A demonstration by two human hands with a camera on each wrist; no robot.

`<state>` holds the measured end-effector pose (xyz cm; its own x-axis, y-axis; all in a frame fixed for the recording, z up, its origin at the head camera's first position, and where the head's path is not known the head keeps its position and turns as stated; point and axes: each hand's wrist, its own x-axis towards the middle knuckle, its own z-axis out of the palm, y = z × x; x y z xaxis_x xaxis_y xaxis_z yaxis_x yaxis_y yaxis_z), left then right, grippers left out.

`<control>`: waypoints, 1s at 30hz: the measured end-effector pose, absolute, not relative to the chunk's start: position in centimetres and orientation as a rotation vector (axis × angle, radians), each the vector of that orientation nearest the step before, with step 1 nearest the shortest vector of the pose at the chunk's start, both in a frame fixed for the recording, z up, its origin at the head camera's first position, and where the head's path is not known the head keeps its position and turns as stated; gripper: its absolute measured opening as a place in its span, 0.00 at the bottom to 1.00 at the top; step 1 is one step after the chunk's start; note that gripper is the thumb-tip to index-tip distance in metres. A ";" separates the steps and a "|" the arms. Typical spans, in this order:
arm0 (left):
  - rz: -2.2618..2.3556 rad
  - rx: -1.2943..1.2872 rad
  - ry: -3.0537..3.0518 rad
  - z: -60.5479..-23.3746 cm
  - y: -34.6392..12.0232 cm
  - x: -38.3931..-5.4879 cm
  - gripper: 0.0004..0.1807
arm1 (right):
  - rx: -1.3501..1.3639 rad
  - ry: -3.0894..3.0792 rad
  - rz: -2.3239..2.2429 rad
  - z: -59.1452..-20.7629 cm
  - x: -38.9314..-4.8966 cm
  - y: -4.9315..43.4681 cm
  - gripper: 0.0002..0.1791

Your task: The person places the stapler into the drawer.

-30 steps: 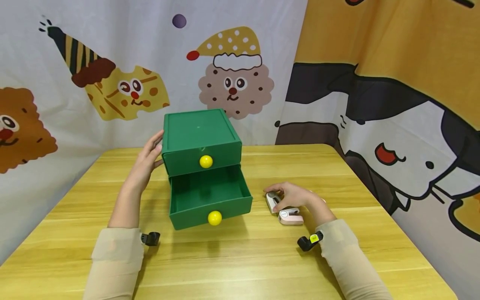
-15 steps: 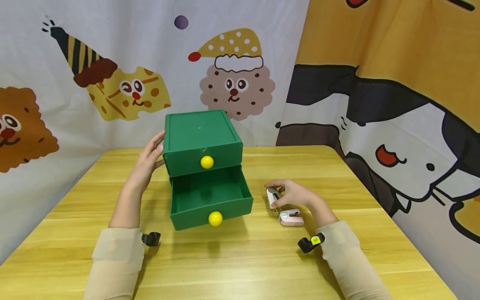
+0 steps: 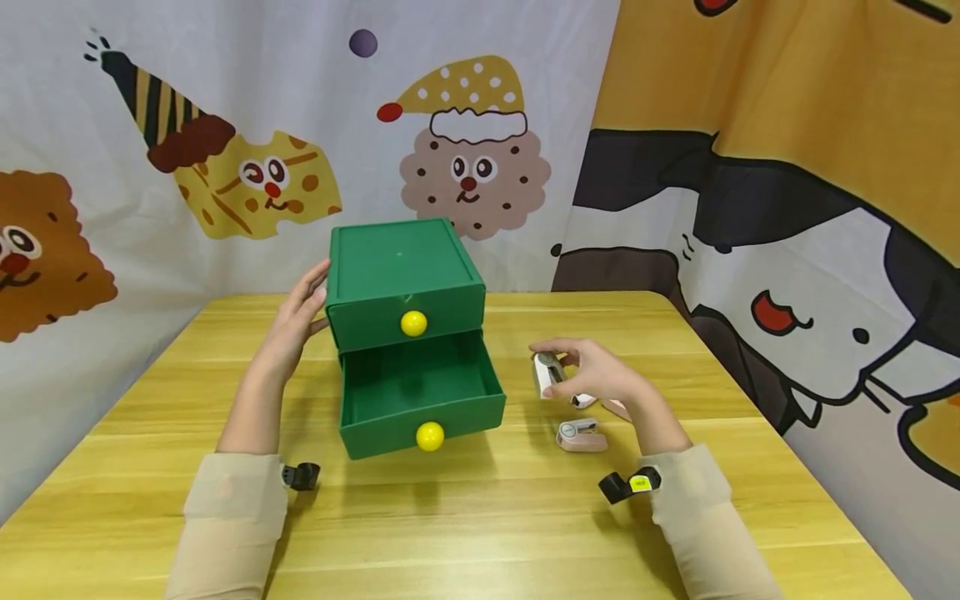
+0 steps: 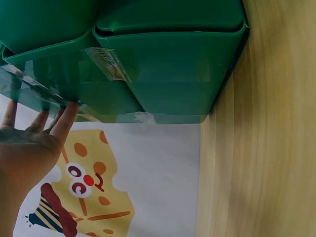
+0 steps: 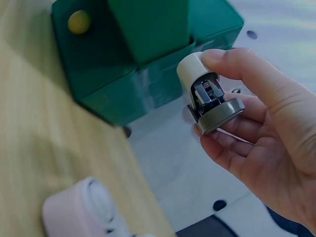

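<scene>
A small white and grey stapler [image 3: 543,378] is pinched between the thumb and fingers of my right hand [image 3: 602,373], raised off the table. The right wrist view shows its metal front end facing the camera, with the thumb on the white shell [image 5: 191,69]. To the left stands a green two-drawer box [image 3: 401,262] with yellow knobs. Its lower drawer [image 3: 422,417] is pulled out and nothing lies inside; the upper one is closed. My left hand [image 3: 287,333] rests its extended fingers against the box's left side, which has clear tape on it in the left wrist view.
A pink and white stapler [image 3: 582,439] lies on the wooden table [image 3: 465,533] below my right hand. Behind it, partly covered by that hand, are another white piece [image 3: 582,401] and a pink piece [image 3: 617,408]. A cartoon-print curtain [image 3: 300,50] hangs behind the table.
My right hand has lifted the white and grey stapler up from the table, uncovering the pieces behind the pink stapler. The left hand and the drawer box stay in place.
</scene>
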<state>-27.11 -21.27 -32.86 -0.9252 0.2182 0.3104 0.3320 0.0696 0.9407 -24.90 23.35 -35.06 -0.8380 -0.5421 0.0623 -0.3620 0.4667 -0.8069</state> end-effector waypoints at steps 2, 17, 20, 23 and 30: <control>-1.998 -0.574 -2.244 -32.9 -21.3 -27.0 0.30 | -0.849 2.525 -1.306 -34.5 -24.7 23.3 0.36; -1.988 -0.583 -2.242 -33.0 -20.8 -27.1 0.31 | -1.200 2.501 -1.536 -30.7 -23.4 18.5 0.34; -1.992 -0.574 -2.235 -32.9 -20.9 -27.1 0.31 | -1.218 2.465 -1.564 -30.5 -23.3 17.0 0.35; -1.992 -0.574 -2.230 -32.8 -21.0 -27.1 0.30 | -1.215 2.456 -1.561 -30.5 -23.2 15.6 0.35; -1.984 -0.569 -2.239 -32.8 -21.2 -27.1 0.30 | -1.229 2.454 -1.481 -31.3 -23.6 13.5 0.34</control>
